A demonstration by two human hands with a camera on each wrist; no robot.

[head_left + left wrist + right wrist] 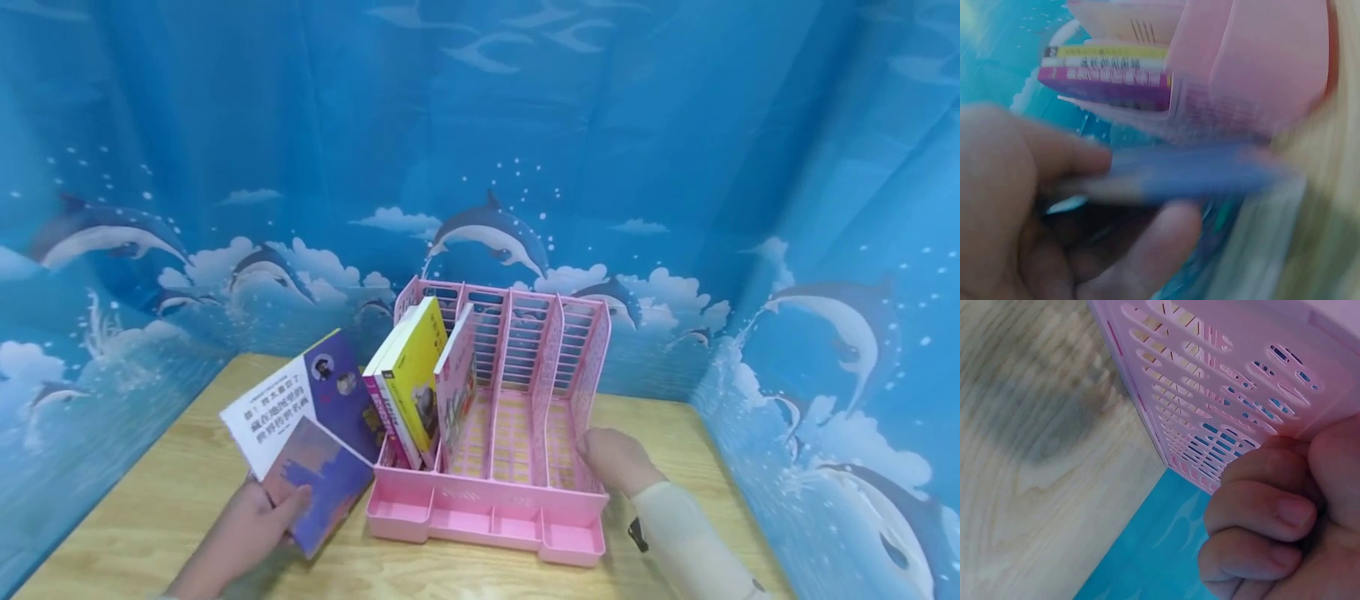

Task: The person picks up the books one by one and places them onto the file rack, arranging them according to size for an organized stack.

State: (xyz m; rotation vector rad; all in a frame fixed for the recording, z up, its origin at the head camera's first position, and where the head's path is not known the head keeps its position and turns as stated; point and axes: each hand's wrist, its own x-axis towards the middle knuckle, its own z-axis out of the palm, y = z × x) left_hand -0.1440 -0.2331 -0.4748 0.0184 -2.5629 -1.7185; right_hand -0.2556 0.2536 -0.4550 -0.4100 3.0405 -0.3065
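My left hand [251,525] grips a purple, white and pink book [326,475] by its lower edge, left of a pink desktop book rack [487,500]. I cannot tell whether it is one book or two. In the left wrist view the held book [1197,175] is blurred, with thumb and fingers on either side of it. At the rack's right side wall [1204,381], my right hand [618,458] holds the edge with curled fingers; part of that hold is hidden. Inside the rack's left slots stand a yellow book [416,375] and a pink-covered book [456,379].
A white and magenta book [390,408] leans beside the yellow one. Small trays [517,525] run along the rack's front. The rack stands on a wooden table [150,492], before a blue curtain [337,167] printed with dolphins.
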